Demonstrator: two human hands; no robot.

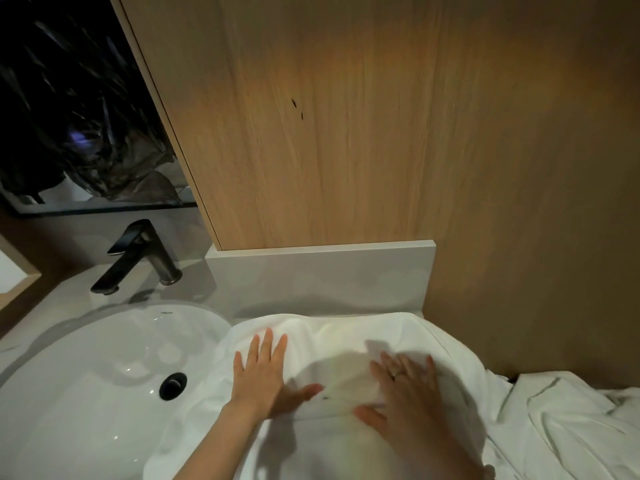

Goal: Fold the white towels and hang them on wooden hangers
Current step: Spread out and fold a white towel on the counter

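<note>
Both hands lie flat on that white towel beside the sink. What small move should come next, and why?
Probably sweep both palms outward to smooth the towel before folding it. The left hand and right hand press flat on it with straight fingers, the cloth looks rumpled along its far edge, and its left side droops over the sink.

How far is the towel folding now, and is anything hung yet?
Done: nothing looks finished. In hand: left hand and right hand press flat on a white towel by the sink. Left: finish folding, then the crumpled white cloth at right; no hanger in view.
</note>
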